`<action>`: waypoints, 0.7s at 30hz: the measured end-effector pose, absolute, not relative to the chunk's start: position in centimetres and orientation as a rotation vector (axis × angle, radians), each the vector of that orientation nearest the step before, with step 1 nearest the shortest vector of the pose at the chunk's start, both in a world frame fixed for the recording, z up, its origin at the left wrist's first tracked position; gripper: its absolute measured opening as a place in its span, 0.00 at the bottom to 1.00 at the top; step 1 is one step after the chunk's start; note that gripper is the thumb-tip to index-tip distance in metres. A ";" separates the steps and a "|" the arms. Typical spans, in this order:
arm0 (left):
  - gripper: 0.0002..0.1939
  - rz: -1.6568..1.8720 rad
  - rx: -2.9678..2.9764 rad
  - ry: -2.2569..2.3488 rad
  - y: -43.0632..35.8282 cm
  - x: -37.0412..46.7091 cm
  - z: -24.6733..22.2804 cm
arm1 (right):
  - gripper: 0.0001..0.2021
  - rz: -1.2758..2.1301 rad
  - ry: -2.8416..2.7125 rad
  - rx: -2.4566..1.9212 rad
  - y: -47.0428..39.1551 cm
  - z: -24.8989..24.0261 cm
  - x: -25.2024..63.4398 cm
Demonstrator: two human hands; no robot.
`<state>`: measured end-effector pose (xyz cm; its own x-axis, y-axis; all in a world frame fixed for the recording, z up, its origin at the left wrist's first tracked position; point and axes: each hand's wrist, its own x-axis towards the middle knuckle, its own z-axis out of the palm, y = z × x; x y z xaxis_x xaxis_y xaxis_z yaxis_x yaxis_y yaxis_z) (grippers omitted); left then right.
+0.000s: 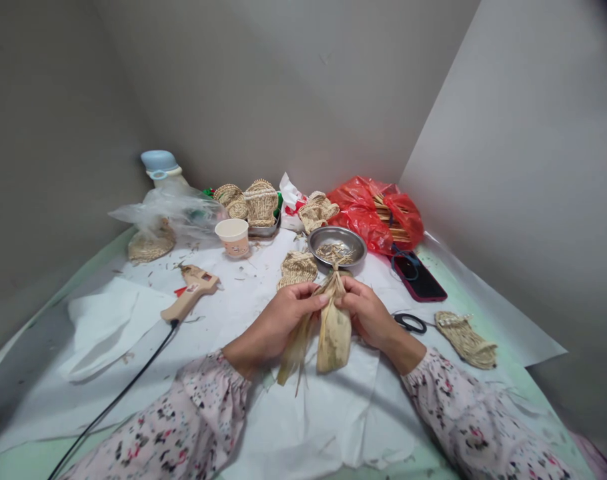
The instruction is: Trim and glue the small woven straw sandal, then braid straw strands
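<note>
While the metal bowl [337, 233] marks the middle in the head view, the dried husk [334, 337] is in front of it, tied top nearest the bowl. Left hand [291, 311]: grip pinched closed on the husk. Right hand [367, 311]: same, opposite side. Glue gun [196, 291]: left of the bowl. Possible fault: husk splitting, from uneven pulling between hands.

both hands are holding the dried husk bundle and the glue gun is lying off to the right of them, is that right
Not quite: the glue gun lies to the left of the hands, not the right, as the head view shows. The left hand and right hand are indeed both holding the dried husk bundle.
</note>
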<state>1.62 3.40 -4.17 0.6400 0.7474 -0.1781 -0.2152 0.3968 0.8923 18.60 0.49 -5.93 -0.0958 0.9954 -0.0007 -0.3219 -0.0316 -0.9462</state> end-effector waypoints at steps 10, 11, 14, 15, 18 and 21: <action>0.10 0.697 1.134 0.607 3.2 1.8 -3.9 | 0.06 1.325 -1.158 -1.011 0.2 -5.4 18.4; 0.10 0.741 1.190 0.628 3.2 1.8 -3.9 | 0.06 1.265 -1.194 -1.066 0.2 -5.3 18.3; 0.11 0.841 1.271 0.715 3.2 1.8 -4.0 | 0.06 1.126 -1.291 -1.168 0.1 -5.2 18.0; 0.11 0.856 1.265 0.731 3.3 1.8 -4.0 | 0.06 1.112 -1.313 -1.173 0.1 -5.1 17.9; 0.12 0.837 1.172 0.697 3.4 1.8 -4.2 | 0.07 1.188 -1.303 -1.107 -0.1 -4.9 18.0; 0.11 0.759 1.010 0.601 3.4 1.9 -4.1 | 0.06 1.414 -1.213 -0.953 -0.2 -4.9 18.3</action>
<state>1.88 3.39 -4.08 0.6030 0.7917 -0.0979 -0.2777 0.3233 0.9046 18.25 -0.19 -4.92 -0.1875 0.9814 0.0411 -0.1900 0.0048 -0.9818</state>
